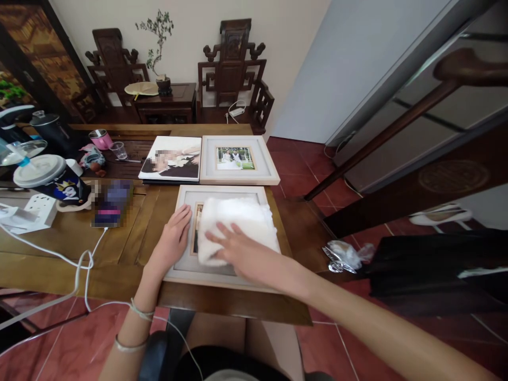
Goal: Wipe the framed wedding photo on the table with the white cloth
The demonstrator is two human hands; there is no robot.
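Note:
A light wooden picture frame [182,270] lies flat near the table's front edge, its photo partly covered. On top of it is a folded white cloth [242,211]. My right hand [234,246] presses down on the cloth with its fingers spread, not wrapped round it. At the frame's left side, my left hand [174,235] rests open, fingers laid over the border. Just behind stand two more flat pieces: a second light frame with a couple's photo [235,158], and a white-edged photo panel [174,172] with part of its picture blurred.
To the left are a lidded cup [65,182], a power strip [42,209], a blurred phone-like thing [115,203] and a white cable [85,264]. A pink mug [101,139] and small clear cup [119,151] sit farther back. A dark wooden chair [416,185] stands right.

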